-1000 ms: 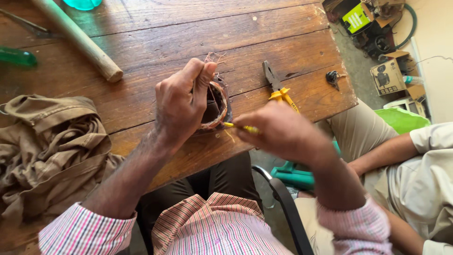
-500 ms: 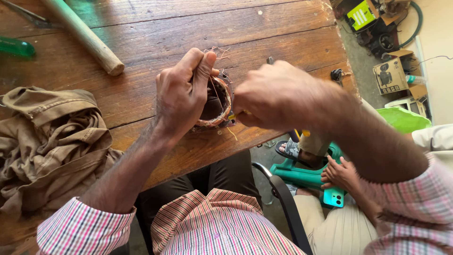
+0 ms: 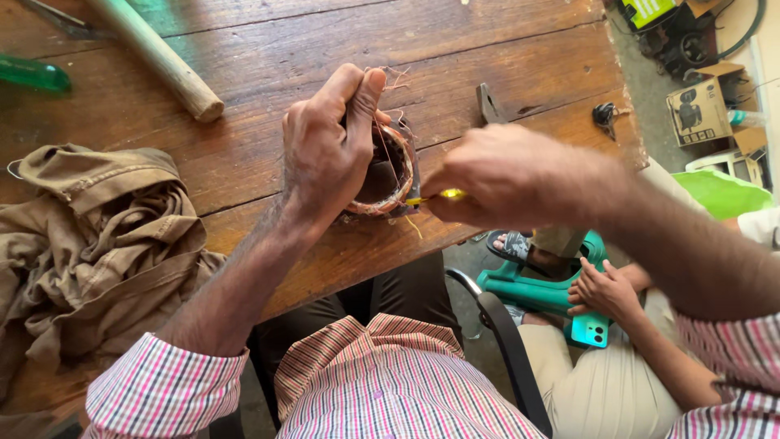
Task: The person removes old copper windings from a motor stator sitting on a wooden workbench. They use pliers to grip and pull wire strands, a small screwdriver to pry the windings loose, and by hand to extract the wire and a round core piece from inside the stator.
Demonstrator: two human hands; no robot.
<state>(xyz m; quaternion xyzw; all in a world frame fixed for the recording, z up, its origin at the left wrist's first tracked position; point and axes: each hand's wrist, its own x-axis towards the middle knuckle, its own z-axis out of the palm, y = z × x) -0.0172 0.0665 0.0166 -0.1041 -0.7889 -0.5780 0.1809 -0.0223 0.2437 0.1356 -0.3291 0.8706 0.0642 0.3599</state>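
Note:
My left hand (image 3: 329, 150) grips a round motor stator (image 3: 388, 175) with copper wire windings, holding it on the wooden table (image 3: 244, 146) near its front edge. Loose copper strands stick up above my fingers. My right hand (image 3: 508, 179) holds a small tool with a yellow handle (image 3: 443, 195), its tip pointing into the stator's side. The stator's left half is hidden under my left hand.
A crumpled brown cloth (image 3: 89, 236) lies at the table's left. A wooden stick (image 3: 162, 61) and a green bottle (image 3: 32, 73) lie at the back left, pliers (image 3: 490, 103) behind my right hand. Another person sits at right, their hand (image 3: 605, 293) on a teal phone.
My right hand went up over the stator, then came back to its right side with the yellow-handled tool at the windings. The left hand kept its grip.

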